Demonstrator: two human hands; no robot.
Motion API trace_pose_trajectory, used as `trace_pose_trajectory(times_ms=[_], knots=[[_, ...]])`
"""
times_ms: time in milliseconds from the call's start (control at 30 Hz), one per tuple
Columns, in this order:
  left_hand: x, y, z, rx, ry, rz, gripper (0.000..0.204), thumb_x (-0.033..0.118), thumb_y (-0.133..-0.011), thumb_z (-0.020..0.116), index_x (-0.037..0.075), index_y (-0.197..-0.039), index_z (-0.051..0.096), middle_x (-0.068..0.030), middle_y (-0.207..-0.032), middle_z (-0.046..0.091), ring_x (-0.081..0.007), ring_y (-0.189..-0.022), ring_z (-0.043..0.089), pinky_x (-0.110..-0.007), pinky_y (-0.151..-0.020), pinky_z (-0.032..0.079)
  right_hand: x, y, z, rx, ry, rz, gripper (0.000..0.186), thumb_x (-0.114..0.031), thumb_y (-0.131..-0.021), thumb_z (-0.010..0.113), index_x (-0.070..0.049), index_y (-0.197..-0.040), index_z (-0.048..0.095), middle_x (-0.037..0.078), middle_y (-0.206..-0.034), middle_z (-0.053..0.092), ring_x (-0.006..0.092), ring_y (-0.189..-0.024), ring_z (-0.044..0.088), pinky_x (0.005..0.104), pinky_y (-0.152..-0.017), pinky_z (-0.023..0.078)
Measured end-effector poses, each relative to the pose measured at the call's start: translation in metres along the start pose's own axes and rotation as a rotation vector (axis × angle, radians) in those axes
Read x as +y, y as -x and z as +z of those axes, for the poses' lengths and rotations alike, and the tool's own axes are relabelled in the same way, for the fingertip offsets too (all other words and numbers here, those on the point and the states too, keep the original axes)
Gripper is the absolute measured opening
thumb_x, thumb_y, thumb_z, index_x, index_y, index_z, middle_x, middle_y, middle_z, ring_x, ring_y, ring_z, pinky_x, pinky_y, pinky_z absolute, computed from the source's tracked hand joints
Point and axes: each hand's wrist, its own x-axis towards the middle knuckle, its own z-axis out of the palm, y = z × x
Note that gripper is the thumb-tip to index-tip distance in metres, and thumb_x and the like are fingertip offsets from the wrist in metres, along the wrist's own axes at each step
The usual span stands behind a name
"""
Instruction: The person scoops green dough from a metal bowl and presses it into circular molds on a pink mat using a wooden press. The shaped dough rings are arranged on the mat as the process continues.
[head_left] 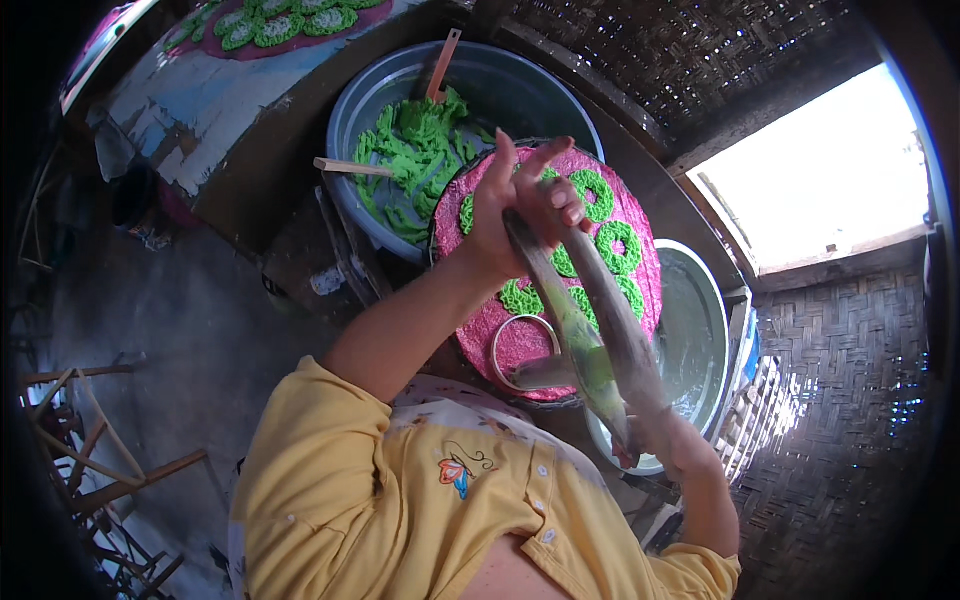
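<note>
**Two-armed wooden tool (616,325) held above a pink, round surface (474,322)**

Tool sits in both hands, slanting. Left hand (515,195): index finger extended, other fingers curled loosely about the upper ends. Right hand (675,440): appears wrapped round the lower end; blurred, exact grip unclear.

Handling estimate: stiff, fairly weighty, hard to damage; probably slick at the green smear on its lower part. Best hold: the bare wood towards the ends.

Beneath it: green rings (604,242) of fine strands, presumably soft and easily crushed, and a thin hoop (493,352). Wooden stub (537,373) overlaps the hoop; cannot tell whether joined to the tool.

Farther out: blue-grey basin (350,100) with green paste (415,150), pale water basin (720,315), woven wall (840,400).
</note>
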Motion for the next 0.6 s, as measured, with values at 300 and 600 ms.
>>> trace_pose_trajectory(times_ms=[300,600], knots=[[0.039,-0.008,0.006,0.018,-0.109,0.086,0.067,0.065,-0.087,0.029,0.011,-0.122,0.048,-0.0007,-0.060,0.046,-0.0183,-0.060,0.051,-0.040,-0.072,0.045,-0.042,-0.031,0.032,0.205,0.201,-0.054,0.062,-0.056,-0.085,0.044,0.004,-0.099,0.053,0.007,-0.071,0.056,0.0131,-0.061,0.054,0.0265,-0.055,0.044],[0.005,0.003,-0.002,0.249,-0.047,0.039,0.061,0.064,-0.087,0.031,0.013,-0.106,0.058,0.0026,-0.050,0.034,-0.0151,-0.051,0.044,-0.034,-0.062,0.041,-0.041,-0.002,0.029,0.356,0.308,0.071,0.057,-0.054,-0.086,0.047,0.002,-0.091,0.055,0.003,-0.062,0.052,0.0085,-0.049,0.049,0.0231,-0.045,0.039]])
